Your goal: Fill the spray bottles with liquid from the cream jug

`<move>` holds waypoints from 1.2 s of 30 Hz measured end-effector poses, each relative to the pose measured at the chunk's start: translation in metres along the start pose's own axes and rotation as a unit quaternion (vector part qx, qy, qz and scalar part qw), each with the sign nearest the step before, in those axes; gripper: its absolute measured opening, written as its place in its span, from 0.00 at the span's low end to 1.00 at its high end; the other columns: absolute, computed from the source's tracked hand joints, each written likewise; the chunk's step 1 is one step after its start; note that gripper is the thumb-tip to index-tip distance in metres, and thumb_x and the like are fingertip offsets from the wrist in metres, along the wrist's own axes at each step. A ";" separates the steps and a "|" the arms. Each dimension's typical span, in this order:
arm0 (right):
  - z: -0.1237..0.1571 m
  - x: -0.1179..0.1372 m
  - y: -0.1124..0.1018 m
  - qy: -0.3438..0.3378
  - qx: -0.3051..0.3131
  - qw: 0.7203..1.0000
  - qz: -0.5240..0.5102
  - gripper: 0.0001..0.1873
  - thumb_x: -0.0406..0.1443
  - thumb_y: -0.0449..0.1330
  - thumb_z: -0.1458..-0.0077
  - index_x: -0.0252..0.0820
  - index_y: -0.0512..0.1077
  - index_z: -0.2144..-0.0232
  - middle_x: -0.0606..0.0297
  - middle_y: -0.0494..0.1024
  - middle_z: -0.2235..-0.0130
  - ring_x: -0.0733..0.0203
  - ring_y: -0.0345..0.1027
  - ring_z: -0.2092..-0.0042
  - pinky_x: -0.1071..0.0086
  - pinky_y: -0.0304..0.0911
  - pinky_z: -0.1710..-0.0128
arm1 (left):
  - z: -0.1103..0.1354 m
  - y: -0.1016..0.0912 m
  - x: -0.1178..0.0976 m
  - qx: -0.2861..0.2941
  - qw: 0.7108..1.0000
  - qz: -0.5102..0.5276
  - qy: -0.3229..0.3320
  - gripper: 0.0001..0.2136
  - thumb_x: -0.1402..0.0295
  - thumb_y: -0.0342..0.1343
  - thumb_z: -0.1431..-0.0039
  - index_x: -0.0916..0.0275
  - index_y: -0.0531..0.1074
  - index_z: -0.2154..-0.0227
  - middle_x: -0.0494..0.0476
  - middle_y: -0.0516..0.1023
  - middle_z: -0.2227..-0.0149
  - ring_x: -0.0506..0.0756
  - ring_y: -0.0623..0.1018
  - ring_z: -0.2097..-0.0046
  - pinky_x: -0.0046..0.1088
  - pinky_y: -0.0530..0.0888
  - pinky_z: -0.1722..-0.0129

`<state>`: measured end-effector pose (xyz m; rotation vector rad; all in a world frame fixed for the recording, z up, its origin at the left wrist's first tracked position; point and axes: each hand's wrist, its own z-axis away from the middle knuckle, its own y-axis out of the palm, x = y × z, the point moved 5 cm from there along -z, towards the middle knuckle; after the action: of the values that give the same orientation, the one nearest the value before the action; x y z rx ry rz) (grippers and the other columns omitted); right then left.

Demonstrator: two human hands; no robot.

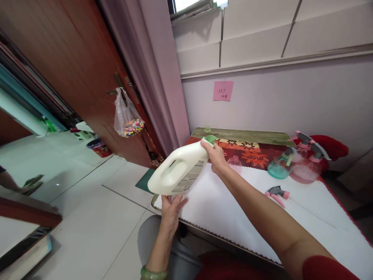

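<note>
A cream-white plastic jug [163,177] with a built-in handle and a printed label is held tilted over the table's front-left corner. My right hand [214,155] grips it at the neck, beside a green cup-shaped piece [210,138] at the mouth; whether that piece is attached I cannot tell. From below, my left hand [170,212] supports the jug's base, its fingertips partly hidden. Behind my right wrist stands a clear pink bottle [235,164] without a spray head. A loose grey-and-pink spray head [278,193] lies on the table with its long thin tube.
Spray bottles, one teal [279,168] and others pink [305,171], stand at the table's right beside a red cloth item [333,146]. A white sheet [247,217] covers the table. Left are a wooden door [84,58] and a hanging bag of colourful pieces [128,120].
</note>
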<state>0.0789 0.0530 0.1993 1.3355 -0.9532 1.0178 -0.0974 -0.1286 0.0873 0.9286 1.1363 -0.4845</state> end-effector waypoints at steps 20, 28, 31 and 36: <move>0.027 -0.045 -0.071 0.119 0.100 0.971 -0.179 0.26 0.54 0.65 0.46 0.45 0.72 0.53 0.59 0.81 0.49 0.54 0.77 0.51 0.60 0.76 0.55 | -0.008 0.021 0.004 -0.030 0.999 0.023 0.007 0.28 0.66 0.78 0.69 0.57 0.79 0.59 0.55 0.84 0.57 0.62 0.82 0.53 0.39 0.83 0.57; 0.018 -0.048 -0.089 0.129 0.125 0.966 -0.183 0.25 0.55 0.64 0.44 0.46 0.74 0.54 0.59 0.80 0.51 0.54 0.79 0.57 0.54 0.79 0.58 | -0.022 0.042 -0.028 -0.014 0.998 -0.047 0.031 0.28 0.67 0.78 0.71 0.59 0.80 0.60 0.55 0.85 0.61 0.60 0.83 0.59 0.36 0.84 0.62; 0.014 -0.048 -0.090 0.124 0.120 0.965 -0.198 0.25 0.56 0.64 0.44 0.47 0.73 0.54 0.60 0.79 0.50 0.55 0.78 0.56 0.54 0.80 0.57 | -0.027 0.050 -0.038 -0.012 0.997 -0.063 0.043 0.28 0.68 0.78 0.72 0.60 0.80 0.61 0.55 0.85 0.62 0.60 0.83 0.61 0.36 0.84 0.64; 0.008 -0.053 -0.093 0.151 0.125 0.959 -0.206 0.24 0.56 0.64 0.44 0.48 0.73 0.54 0.60 0.78 0.47 0.54 0.78 0.54 0.54 0.80 0.58 | -0.033 0.058 -0.046 -0.018 0.995 -0.087 0.051 0.29 0.68 0.78 0.73 0.61 0.80 0.60 0.55 0.85 0.63 0.60 0.82 0.62 0.38 0.84 0.64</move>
<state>0.1525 0.0457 0.1213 1.4560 -0.3027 0.9988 -0.0891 -0.0747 0.1473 0.8344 1.3221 -0.5605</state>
